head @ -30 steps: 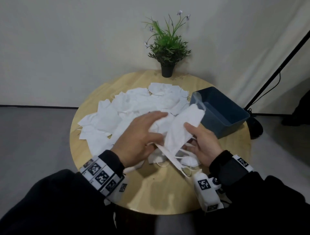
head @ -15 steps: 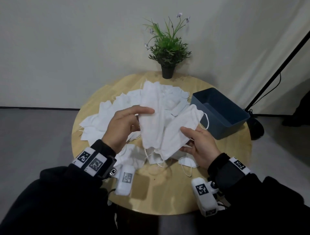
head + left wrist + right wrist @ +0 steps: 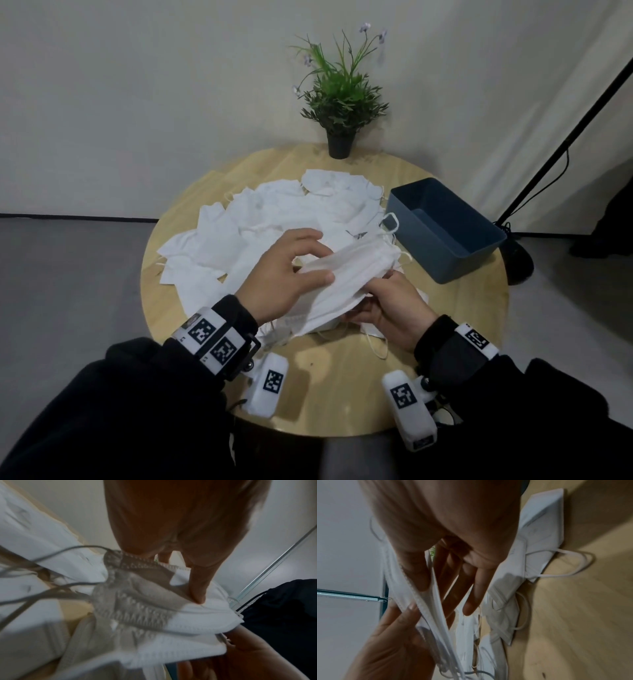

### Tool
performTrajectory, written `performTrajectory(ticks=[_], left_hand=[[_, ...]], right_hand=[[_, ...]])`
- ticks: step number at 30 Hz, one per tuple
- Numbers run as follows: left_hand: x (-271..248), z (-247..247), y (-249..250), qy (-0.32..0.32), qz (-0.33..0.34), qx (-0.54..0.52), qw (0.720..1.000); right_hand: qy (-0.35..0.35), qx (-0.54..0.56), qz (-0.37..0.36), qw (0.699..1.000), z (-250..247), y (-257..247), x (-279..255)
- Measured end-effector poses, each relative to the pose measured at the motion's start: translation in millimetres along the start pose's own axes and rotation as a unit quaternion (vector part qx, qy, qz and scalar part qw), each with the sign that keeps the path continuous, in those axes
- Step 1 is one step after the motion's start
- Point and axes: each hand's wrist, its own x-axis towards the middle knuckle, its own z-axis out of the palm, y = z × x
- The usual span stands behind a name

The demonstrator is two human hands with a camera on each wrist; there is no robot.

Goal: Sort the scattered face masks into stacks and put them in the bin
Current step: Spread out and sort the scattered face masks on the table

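Observation:
A small stack of white face masks [image 3: 352, 274] lies flat between both hands, just above the near part of the table. My left hand [image 3: 315, 258] holds its left end, thumb [image 3: 197, 595] pressing on top. My right hand [image 3: 375, 296] grips the near edge, thumb above and fingers [image 3: 471, 601] underneath. In the right wrist view the stack [image 3: 426, 608] is pinched edge-on, and the left hand [image 3: 393, 635] holds it from the other side. Several loose masks [image 3: 267, 222] lie scattered across the middle of the table. The dark blue bin [image 3: 479, 240] stands at the right and looks empty.
The round wooden table [image 3: 329, 394] has bare wood at its near edge. A potted plant [image 3: 340, 113] stands at the far edge. A few masks [image 3: 542, 524] lie under my right hand with ear loops trailing. A black stand [image 3: 548, 164] leans behind the bin.
My left hand lifted a mask from the pile and brought it onto the one in my right hand. Both now lie together as one flat stack, lowered towards the table.

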Motion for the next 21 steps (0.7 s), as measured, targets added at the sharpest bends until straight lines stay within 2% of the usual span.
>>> performTrajectory(ticks=[4, 8, 10, 13, 16, 21], left_hand=[[1, -7, -4, -0.080, -0.041, -0.008, 0.996], [-1, -16, -9, -0.093, -0.039, 0.104, 0.989], [-1, -22, -13, -0.084, -0.042, 0.143, 0.985], [-1, -30, -15, -0.071, -0.063, 0.158, 0.983], [0, -35, -13, -0.093, -0.070, 0.175, 0.978], [0, -40, -12, -0.100, -0.089, 0.130, 0.982]], right_hand=[[-0.006, -0.001, 0.011, 1.000, 0, 0, -3], [0.135, 0.039, -0.025, 0.990, -11, -12, 4], [0.168, 0.092, -0.013, 0.981, -21, -21, 7], [0.113, 0.131, 0.029, 0.984, -30, -25, 7], [0.041, 0.073, 0.068, 0.994, -30, -21, 1], [0.035, -0.029, 0.046, 0.998, -30, -17, -2]])
